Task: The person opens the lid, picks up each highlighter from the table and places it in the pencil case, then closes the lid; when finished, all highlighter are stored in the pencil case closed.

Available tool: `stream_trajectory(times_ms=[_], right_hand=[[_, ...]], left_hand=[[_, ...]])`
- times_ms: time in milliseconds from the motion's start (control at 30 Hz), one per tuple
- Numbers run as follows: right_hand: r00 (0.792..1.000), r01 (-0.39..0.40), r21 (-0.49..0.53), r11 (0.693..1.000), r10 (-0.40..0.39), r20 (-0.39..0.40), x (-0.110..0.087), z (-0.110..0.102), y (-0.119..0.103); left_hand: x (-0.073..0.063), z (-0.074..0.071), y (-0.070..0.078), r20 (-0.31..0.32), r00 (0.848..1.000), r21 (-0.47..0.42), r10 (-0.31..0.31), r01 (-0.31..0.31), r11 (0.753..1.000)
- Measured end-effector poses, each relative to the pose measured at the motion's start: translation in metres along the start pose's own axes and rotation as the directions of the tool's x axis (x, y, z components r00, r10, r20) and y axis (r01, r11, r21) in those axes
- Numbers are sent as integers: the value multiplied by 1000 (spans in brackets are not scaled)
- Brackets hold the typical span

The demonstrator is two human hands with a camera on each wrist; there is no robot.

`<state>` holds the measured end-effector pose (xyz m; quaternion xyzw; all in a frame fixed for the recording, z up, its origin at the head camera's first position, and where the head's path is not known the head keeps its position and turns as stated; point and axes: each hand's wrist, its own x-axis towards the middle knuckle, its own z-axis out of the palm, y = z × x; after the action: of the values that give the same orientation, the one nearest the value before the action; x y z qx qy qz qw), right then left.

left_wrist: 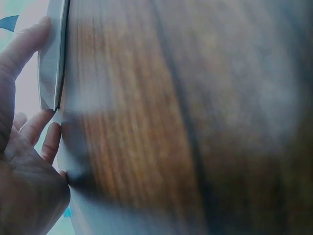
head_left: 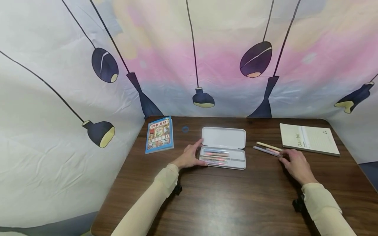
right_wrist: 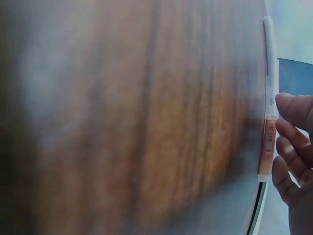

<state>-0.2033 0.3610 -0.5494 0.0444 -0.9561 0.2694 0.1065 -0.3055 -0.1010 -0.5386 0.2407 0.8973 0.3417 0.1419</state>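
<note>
An open white pencil case (head_left: 238,164) holds several pens (head_left: 217,157) in its base, its lid (head_left: 223,137) laid back. My left hand (head_left: 190,156) holds its left end, thumb on the front wall and index finger near the hinge side; in the left wrist view, the thumb (left_wrist: 29,41) lies against the case wall (left_wrist: 53,63). To the right, my right hand (head_left: 296,165) pinches the near end of a greyish pen (head_left: 262,150) on the table. A pinkish label (right_wrist: 268,144) shows beside those fingertips. Behind it lies a pale yellow pen (head_left: 267,145).
A blue-edged book (head_left: 159,135) lies at the table's back left, with a small blue ring (head_left: 185,129) beside it. At the back right is a cream notebook (head_left: 310,139), close behind my right hand. A printed curtain (head_left: 177,59) hangs behind the wooden table (head_left: 218,203).
</note>
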Motion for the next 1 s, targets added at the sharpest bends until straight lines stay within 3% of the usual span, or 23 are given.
stream_trajectory(times_ms=[200,367,500,633,833,1000], right_hand=[[996,6,-43,999,-2,89,5,0,-5],[996,9,-40,999,-5,84,7,3,-8],[998,17,-15,1000,-16,62,6,6,-10],[997,73,29,997,-73,-17,4,12,-16],[966,225,65,972,-214,-143,9,25,-39],[962,256,72,964,-247,-116,22,36,-67]], left_hand=[[0,0,-1,-3,1000,-3,8,-8,1000],[0,0,-1,-6,1000,-10,1,-1,1000],[0,0,-2,-5,1000,-6,0,0,1000],[0,1,-2,-1,1000,-7,-1,1,1000],[0,1,-3,1,1000,-6,-1,1,1000],[0,1,-2,-3,1000,2,-1,1,1000]])
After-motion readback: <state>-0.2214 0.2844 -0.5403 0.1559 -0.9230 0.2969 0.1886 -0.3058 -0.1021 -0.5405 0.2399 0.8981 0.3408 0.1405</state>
